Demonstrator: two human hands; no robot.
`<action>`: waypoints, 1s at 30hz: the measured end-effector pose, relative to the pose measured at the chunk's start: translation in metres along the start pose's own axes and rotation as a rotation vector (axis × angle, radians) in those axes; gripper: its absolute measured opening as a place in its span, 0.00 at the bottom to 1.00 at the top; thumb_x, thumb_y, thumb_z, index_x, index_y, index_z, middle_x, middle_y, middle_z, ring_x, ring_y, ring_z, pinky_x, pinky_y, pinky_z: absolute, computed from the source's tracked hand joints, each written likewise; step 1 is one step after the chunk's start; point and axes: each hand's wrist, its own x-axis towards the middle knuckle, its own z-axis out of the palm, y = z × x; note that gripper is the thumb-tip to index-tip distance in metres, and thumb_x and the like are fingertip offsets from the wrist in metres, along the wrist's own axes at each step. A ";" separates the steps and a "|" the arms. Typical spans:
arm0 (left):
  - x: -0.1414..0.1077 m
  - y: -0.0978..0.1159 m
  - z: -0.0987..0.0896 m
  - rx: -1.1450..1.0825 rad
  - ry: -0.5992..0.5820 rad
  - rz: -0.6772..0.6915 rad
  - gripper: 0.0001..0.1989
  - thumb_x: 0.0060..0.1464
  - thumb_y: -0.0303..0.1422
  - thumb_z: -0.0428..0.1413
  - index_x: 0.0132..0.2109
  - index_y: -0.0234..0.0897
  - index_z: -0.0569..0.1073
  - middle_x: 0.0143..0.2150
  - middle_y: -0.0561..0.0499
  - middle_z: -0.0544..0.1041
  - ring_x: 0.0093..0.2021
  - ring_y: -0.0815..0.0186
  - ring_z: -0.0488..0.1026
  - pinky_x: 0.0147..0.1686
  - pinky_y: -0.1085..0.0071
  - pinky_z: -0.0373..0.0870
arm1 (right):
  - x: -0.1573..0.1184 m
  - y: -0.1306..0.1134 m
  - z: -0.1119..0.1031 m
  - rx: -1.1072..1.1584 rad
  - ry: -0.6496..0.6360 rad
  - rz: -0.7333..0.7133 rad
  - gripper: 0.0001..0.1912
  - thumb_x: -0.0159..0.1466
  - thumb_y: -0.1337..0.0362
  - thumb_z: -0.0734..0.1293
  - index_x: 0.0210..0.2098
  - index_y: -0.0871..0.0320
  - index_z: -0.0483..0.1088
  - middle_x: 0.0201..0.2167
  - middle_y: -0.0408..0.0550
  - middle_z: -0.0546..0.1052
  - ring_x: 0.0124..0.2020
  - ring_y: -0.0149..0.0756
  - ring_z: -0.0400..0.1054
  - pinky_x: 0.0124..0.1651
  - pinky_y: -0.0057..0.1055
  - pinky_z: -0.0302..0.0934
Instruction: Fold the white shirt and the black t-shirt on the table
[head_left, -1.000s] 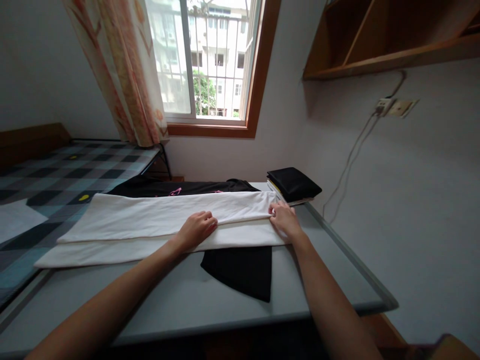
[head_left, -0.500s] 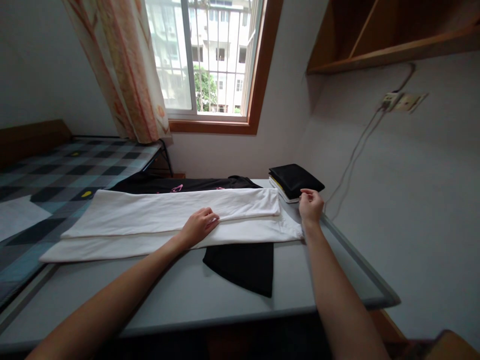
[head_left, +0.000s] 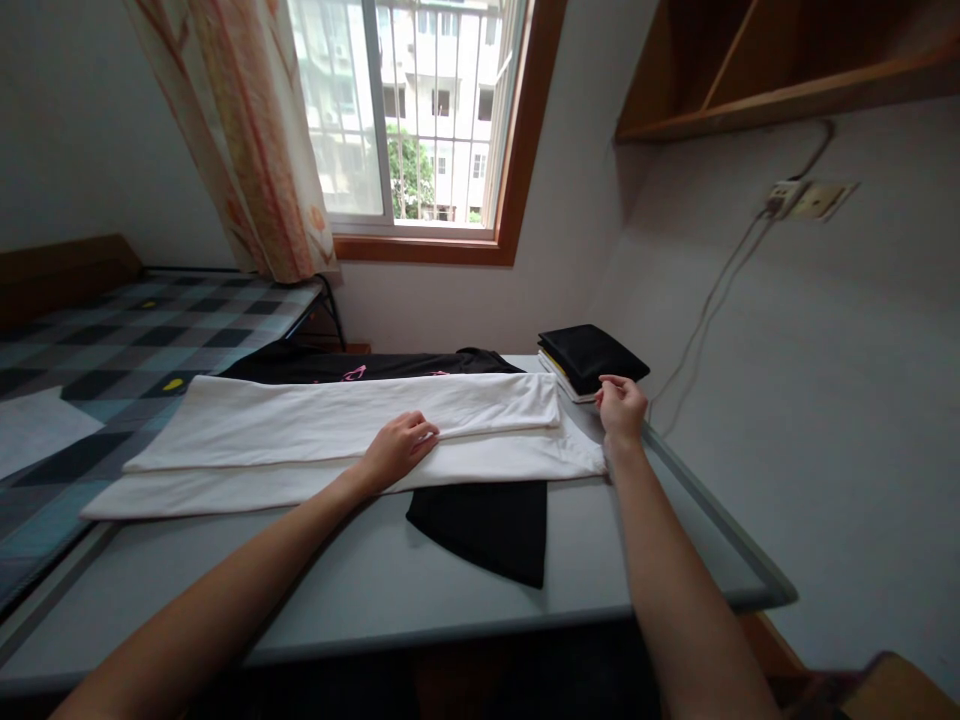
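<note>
White trousers (head_left: 247, 425), one leg folded over the other, lie lengthwise across the table on top of a black garment (head_left: 487, 530) with pink marks on its far part. My left hand (head_left: 403, 441) rests on the middle of the white cloth at the fold edge, its fingers curled together; what they hold, if anything, is hidden. Beyond the right end of the trousers, my right hand (head_left: 622, 403) is closed beside the near corner of a stack of folded items with a black one (head_left: 592, 357) on top. Whether it holds anything is too small to tell.
The pale table (head_left: 337, 600) has a grey edge. On the left stands a bed (head_left: 210, 318) with a checked cover and a white sheet (head_left: 41, 430). Behind are a curtain (head_left: 259, 150) and a barred window. Cables hang from a wall socket (head_left: 821, 200) under a wooden shelf.
</note>
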 end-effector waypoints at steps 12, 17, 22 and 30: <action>0.000 0.001 0.000 -0.017 -0.001 -0.010 0.10 0.63 0.34 0.50 0.42 0.38 0.76 0.38 0.47 0.73 0.38 0.64 0.70 0.40 0.68 0.67 | -0.012 0.004 0.001 -0.459 -0.388 -0.108 0.13 0.53 0.58 0.64 0.32 0.60 0.72 0.17 0.42 0.68 0.21 0.34 0.62 0.29 0.30 0.55; 0.000 0.000 0.001 -0.009 0.009 -0.003 0.10 0.63 0.35 0.50 0.43 0.39 0.75 0.38 0.48 0.73 0.38 0.64 0.70 0.40 0.69 0.68 | -0.018 -0.004 0.002 -0.519 -0.433 -0.152 0.13 0.55 0.55 0.63 0.30 0.58 0.70 0.17 0.42 0.68 0.21 0.34 0.61 0.27 0.28 0.53; 0.000 0.000 0.001 -0.013 0.012 -0.003 0.10 0.63 0.34 0.50 0.42 0.39 0.75 0.38 0.48 0.73 0.38 0.64 0.71 0.40 0.69 0.67 | -0.030 -0.008 0.007 -0.551 -0.730 -0.303 0.15 0.58 0.51 0.64 0.26 0.57 0.69 0.20 0.44 0.71 0.23 0.33 0.63 0.30 0.27 0.54; 0.000 0.000 0.002 -0.008 0.016 0.007 0.10 0.63 0.34 0.50 0.42 0.39 0.75 0.38 0.48 0.73 0.38 0.64 0.70 0.39 0.68 0.68 | -0.037 -0.003 0.010 -0.735 -0.823 -0.331 0.09 0.60 0.59 0.66 0.28 0.57 0.73 0.27 0.47 0.77 0.28 0.33 0.67 0.33 0.26 0.54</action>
